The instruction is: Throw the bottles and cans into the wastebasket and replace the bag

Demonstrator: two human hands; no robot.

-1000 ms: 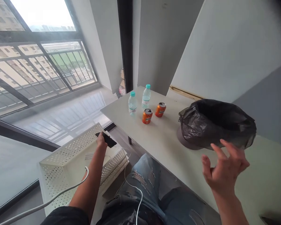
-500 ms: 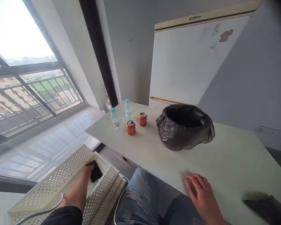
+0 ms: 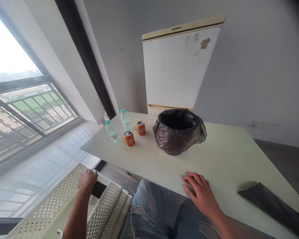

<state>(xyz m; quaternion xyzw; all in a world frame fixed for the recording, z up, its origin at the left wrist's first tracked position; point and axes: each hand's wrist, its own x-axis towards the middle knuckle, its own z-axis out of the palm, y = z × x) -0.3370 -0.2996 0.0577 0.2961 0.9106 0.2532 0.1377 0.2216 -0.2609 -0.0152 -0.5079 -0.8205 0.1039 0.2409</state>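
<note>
My left hand (image 3: 87, 180) is over the cream perforated basket (image 3: 109, 202), seen from the back with its fingers curled in. Anything inside those fingers is hidden. Just beside and below it lies a flat black rectangular thing (image 3: 99, 190), partly covered by the hand. On the table's near edge my right hand (image 3: 199, 191) rests palm down, its fingers loosely bent and apart, holding nothing. Beyond it stands a bin lined with a black plastic bag (image 3: 174, 136), mouth upward. A folded black plastic bag (image 3: 274, 202) lies to the right of my right hand.
Two clear bottles with teal caps, a nearer one (image 3: 112, 132) and a farther one (image 3: 125, 120), stand at the left of the pale table (image 3: 144, 159). Next to them are two opened orange cans, one nearer (image 3: 129, 138), one farther (image 3: 141, 128). A white fridge (image 3: 176, 69) stands behind.
My left hand has risen from the flat black thing and its fingers have curled. The view has turned to the right, so the things on the table appear farther left.
</note>
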